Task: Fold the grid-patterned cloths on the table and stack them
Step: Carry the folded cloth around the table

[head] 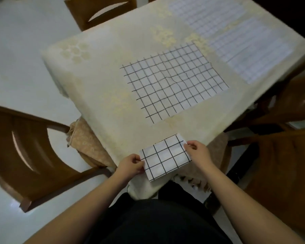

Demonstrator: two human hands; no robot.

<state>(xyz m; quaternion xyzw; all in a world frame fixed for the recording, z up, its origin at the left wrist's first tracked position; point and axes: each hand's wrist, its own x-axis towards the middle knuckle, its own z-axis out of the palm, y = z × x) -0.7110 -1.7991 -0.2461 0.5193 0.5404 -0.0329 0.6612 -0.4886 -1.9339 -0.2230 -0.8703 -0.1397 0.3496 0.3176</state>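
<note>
Left hand (pixel 130 165) pinches the left edge of the folded cloth (pixel 165 156), held at the near edge of the table (pixel 99 67). Right hand (pixel 198 152) pinches its right edge. Beyond the folded cloth, an unfolded grid cloth (pixel 174 81) lies flat.

Home dining room: clothed table (pixel 99 71), wooden chairs (pixel 25 148).
</note>
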